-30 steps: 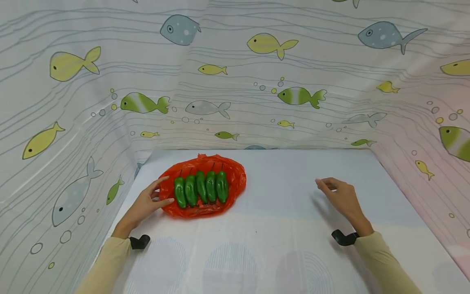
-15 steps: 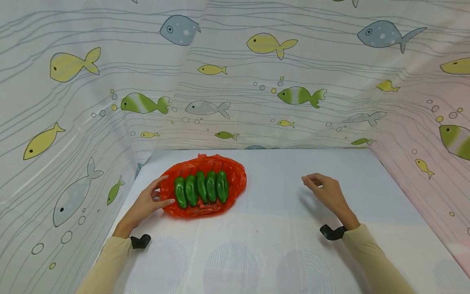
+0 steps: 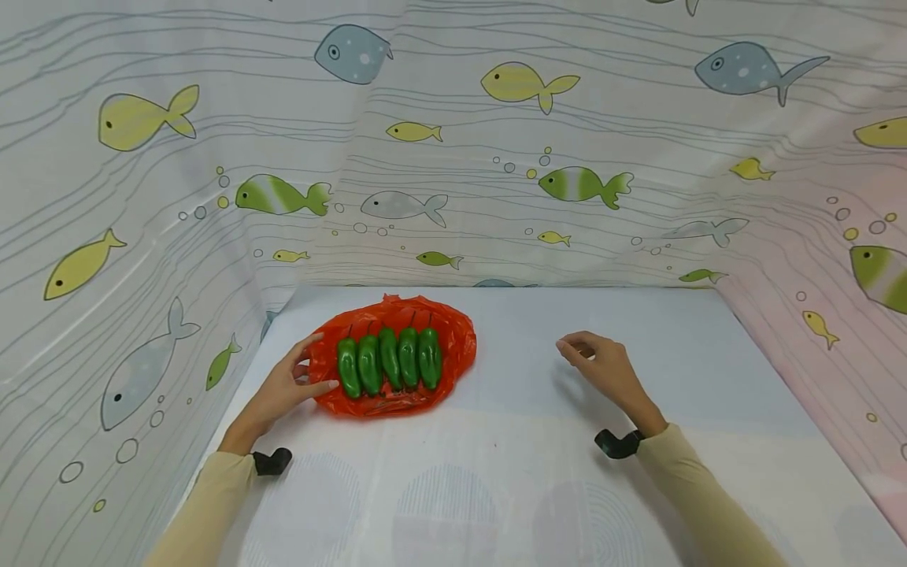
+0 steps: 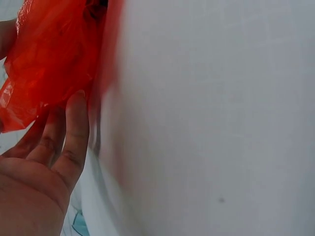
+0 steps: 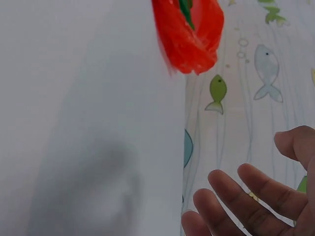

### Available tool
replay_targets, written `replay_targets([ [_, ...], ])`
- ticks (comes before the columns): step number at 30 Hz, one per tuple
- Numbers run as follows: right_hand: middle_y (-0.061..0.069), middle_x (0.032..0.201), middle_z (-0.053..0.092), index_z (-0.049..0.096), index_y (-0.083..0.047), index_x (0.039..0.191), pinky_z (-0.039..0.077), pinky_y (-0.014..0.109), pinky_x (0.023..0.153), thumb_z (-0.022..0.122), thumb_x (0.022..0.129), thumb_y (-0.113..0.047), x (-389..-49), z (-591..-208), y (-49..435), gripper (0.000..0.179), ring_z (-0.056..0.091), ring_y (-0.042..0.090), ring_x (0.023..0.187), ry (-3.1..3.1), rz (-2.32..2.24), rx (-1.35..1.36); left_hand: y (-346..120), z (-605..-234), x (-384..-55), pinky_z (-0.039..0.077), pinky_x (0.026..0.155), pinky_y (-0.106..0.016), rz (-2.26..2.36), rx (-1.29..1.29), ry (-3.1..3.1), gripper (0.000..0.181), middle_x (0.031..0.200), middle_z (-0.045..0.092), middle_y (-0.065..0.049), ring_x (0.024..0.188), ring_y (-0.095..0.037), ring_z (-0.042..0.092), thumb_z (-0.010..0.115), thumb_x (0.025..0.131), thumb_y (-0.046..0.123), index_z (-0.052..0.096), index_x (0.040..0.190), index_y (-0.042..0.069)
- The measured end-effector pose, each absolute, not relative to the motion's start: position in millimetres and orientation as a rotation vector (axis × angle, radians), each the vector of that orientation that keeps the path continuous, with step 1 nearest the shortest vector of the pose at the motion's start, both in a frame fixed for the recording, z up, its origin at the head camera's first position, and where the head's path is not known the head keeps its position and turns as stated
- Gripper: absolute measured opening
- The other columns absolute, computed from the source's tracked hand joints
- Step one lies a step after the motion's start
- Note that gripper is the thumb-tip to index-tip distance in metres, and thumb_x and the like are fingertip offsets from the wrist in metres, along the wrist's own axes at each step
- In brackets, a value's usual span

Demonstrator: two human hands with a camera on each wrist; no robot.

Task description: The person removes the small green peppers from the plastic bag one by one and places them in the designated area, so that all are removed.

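Left hand (image 3: 283, 387) touches the near-left edge of a red plastic bag (image 3: 460, 335), its fingers parted and loosely bent against the plastic, released rather than clenched. Its thumb lies by the bag's front left edge. In the left wrist view the fingers reach up to the bag's crinkled side.

Five green peppers (image 3: 389, 358) lie side by side in a row on the bag, stems pointing away from the person; the red plastic forms a crumpled ring around them. Bag and peppers are left of centre on a white table (image 3: 453, 441), towards its back.

Right hand (image 3: 598, 364) is bare of any object, released, fingers lightly curved and thumb apart from them. It hovers over the table to the right of the bag, well apart from it, casting a soft shadow.

Both arms wear beige sleeves (image 3: 708, 504), with a black piece (image 3: 618, 445) at each wrist. Around the table hangs a pale cloth (image 3: 460, 157) printed with yellow, green and blue fish.
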State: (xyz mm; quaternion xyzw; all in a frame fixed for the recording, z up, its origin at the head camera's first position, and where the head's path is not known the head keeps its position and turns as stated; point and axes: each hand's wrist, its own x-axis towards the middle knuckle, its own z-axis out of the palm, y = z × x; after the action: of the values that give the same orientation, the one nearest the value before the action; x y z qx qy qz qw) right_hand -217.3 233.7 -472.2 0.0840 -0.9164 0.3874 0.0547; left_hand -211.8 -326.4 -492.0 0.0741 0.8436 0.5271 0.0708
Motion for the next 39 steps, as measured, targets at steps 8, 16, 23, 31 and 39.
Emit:
replay_targets([
  [8,0.003,0.103,0.075,0.073,-0.016,0.121,0.052,0.035,0.073,0.063,0.100,-0.051,-223,-472,211,0.042,0.070,0.020,0.089,-2.778,1.251,0.299,-325,-491,-211,0.054,0.086,-0.025,1.565,0.212,2.546,0.099,0.152,0.038,-0.019,0.119,-0.038,0.053,0.083,0.089,0.023,0.018,0.165,0.021],
  [16,-0.001,0.101,0.074,0.072,-0.018,0.122,0.054,0.036,0.072,0.064,0.099,-0.053,-232,-467,180,0.042,0.069,0.017,0.086,-2.769,1.327,0.359,-326,-491,-211,0.053,0.087,-0.028,1.518,0.182,2.579,0.101,0.155,0.036,-0.018,0.120,-0.037,0.052,0.083,0.089,0.026,0.017,0.165,0.022],
  [23,-0.001,0.101,0.074,0.073,-0.017,0.121,0.056,0.035,0.071,0.066,0.100,-0.046,-237,-467,158,0.037,0.068,0.016,0.087,-2.775,1.352,0.413,-324,-491,-213,0.052,0.087,-0.025,1.533,0.200,2.574,0.101,0.155,0.037,-0.018,0.119,-0.036,0.053,0.084,0.089,0.025,0.017,0.165,0.023],
  [31,0.001,0.105,0.074,0.072,-0.014,0.121,0.056,0.033,0.073,0.068,0.100,-0.038,-242,-473,133,0.032,0.067,0.017,0.089,-2.787,1.290,0.560,-324,-492,-216,0.051,0.090,-0.029,1.511,0.236,2.591,0.101,0.153,0.039,-0.015,0.118,-0.034,0.052,0.085,0.088,0.028,0.019,0.165,0.023],
  [39,-0.001,0.095,0.072,0.069,-0.008,0.123,0.055,0.029,0.068,0.070,0.099,-0.033,-249,-472,108,0.034,0.063,0.015,0.081,-2.805,1.255,0.790,-322,-492,-214,0.049,0.092,-0.032,1.513,0.188,2.594,0.100,0.156,0.035,-0.018,0.122,-0.035,0.050,0.083,0.089,0.027,0.017,0.165,0.024],
])
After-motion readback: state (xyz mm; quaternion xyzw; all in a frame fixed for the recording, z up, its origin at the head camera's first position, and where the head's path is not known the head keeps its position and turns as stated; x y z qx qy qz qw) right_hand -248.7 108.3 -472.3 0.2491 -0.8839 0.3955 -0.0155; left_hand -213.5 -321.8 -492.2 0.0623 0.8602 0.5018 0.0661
